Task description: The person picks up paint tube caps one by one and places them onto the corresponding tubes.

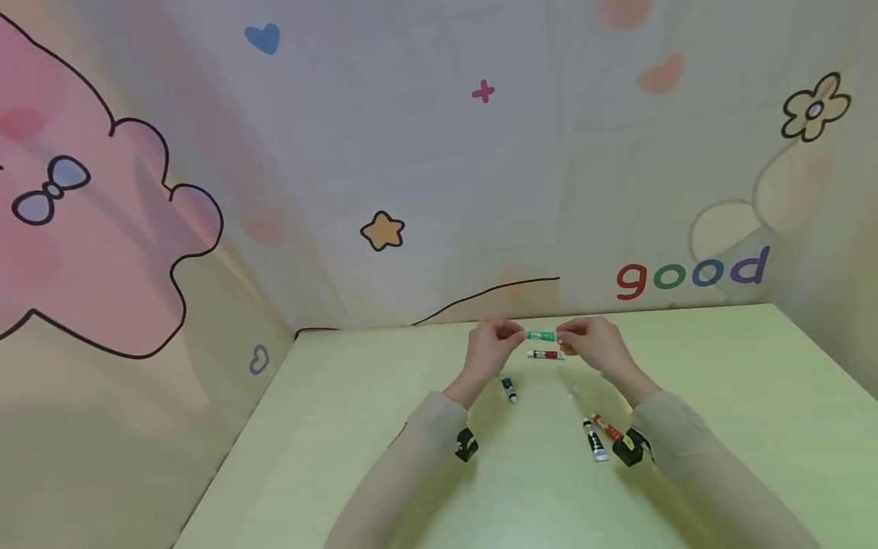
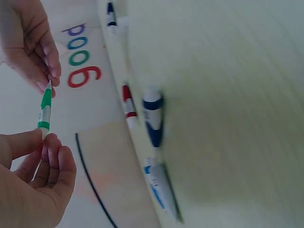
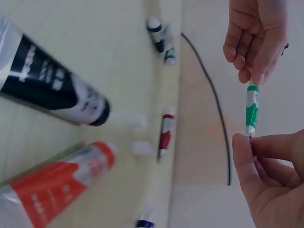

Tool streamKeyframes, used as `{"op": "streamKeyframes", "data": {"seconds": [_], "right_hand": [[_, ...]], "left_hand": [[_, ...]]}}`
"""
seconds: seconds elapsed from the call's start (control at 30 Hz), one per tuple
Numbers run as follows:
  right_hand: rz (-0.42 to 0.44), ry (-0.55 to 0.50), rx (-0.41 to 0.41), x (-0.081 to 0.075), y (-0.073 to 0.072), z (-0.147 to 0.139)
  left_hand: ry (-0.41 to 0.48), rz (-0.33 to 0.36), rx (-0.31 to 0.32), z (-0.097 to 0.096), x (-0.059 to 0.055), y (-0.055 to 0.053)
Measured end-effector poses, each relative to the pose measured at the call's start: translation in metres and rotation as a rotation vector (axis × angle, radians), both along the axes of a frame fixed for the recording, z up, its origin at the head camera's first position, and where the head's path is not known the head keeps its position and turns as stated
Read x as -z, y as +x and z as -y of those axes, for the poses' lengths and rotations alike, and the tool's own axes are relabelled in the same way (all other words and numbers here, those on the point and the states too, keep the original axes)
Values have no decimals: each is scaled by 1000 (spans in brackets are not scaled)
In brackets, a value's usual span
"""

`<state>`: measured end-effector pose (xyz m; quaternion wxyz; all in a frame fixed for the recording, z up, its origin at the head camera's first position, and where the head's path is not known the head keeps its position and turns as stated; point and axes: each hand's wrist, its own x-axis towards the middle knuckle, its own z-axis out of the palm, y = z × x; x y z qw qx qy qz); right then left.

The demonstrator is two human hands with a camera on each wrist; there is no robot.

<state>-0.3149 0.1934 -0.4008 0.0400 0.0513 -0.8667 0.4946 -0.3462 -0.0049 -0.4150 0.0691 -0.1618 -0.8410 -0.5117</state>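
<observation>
Two sleeves (image 1: 405, 471), mine; one green tube (image 1: 542, 335) above the surface (image 1: 535, 488), ends pinched by my left hand (image 1: 491, 348) and right hand (image 1: 600, 348); lying: one black tube (image 1: 594, 440), one orange tube (image 1: 607, 427), one red tube (image 1: 546, 354).

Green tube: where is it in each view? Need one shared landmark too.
Head: green tube right of centre, below mid-height, between left hand and right hand.
Left wrist: green tube far left, mid-height.
Right wrist: green tube right side, mid-height.
Shared landmark: dark red tube, visible in all three.
</observation>
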Motion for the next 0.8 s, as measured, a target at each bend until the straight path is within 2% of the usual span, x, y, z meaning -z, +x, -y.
{"op": "streamKeyframes", "data": {"seconds": [0.23, 0.47, 0.6, 0.8], "right_hand": [[93, 10, -4, 25, -16, -5], [104, 98, 23, 36, -18, -2], [98, 164, 10, 42, -20, -5], [77, 297, 1, 43, -22, -2]], "left_hand": [[-89, 63, -38, -10, 24, -12], [-225, 79, -28, -13, 40, -16], [-289, 74, -22, -17, 44, -18], [-377, 94, -27, -21, 41, -20]]}}
